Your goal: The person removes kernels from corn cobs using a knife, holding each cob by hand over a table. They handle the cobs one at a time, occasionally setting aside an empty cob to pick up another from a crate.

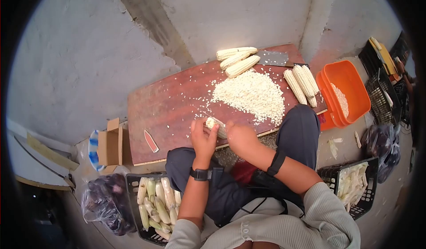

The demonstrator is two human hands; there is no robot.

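Note:
Over the near edge of the red board, my left hand [205,139] is closed around one end of a pale corn cob [216,127]. My right hand [241,138] is curled into a fist at the cob's other end; its fingertips are turned away and whatever it grips is hidden. A heap of loose white kernels [250,95] lies on the board just beyond my hands. Several whole cobs [242,66] are stacked behind the heap, and more cobs [301,84] lie to its right. A broad-bladed cleaver [273,58] rests at the back.
The red board [164,102] spans my knees. An orange bucket [346,82] with kernels stands right. Black crates hold husked cobs [157,200] at left and husks [353,187] at right. A cardboard box [110,144] stands left, and a small red pointed object [151,141] lies nearby.

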